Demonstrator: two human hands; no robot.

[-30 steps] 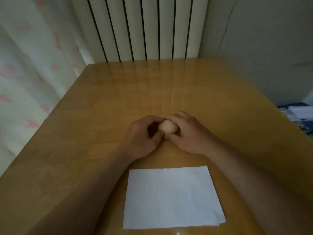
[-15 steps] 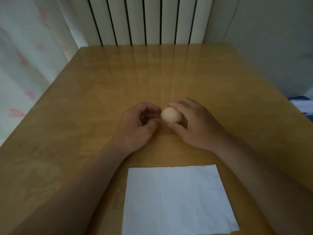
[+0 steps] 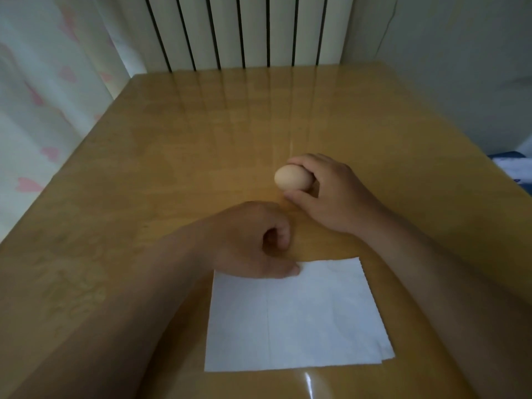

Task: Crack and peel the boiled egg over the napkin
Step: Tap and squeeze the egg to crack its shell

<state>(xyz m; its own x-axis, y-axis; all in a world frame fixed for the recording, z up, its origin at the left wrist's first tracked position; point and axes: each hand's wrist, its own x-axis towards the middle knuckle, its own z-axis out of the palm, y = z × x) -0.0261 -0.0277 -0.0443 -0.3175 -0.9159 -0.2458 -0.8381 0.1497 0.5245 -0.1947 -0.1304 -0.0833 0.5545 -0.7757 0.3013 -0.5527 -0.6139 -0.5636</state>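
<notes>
Right grip [image 3: 336, 194]: closed round the egg [image 3: 293, 177], forefinger over the top, thumb underneath. Approx. half the egg sticks out at 9 o'clock of the grip. Shell looks whole; no cracks can be made out. Whether the egg touches the counter [image 3: 201, 139] cannot be told.

Left grip [image 3: 253, 240]: at 7 o'clock of the egg, apart from it. Fingers curled into the palm, nothing visible in them. Thumb lies straight, its tip on the napkin [image 3: 302, 318] at the far-left corner.

Napkin: flat on the counter at 6 o'clock of the egg, with bare counter between them. The egg is therefore not above it.

Surroundings: radiator [image 3: 244, 30] at 12 o'clock behind the counter, curtain [image 3: 43, 96] w/ pink hearts at 9 o'clock, wall [image 3: 460, 67] at 2 o'clock, blue item [image 3: 512, 165] at 3 o'clock, off the counter. Nothing lies between egg and napkin.
</notes>
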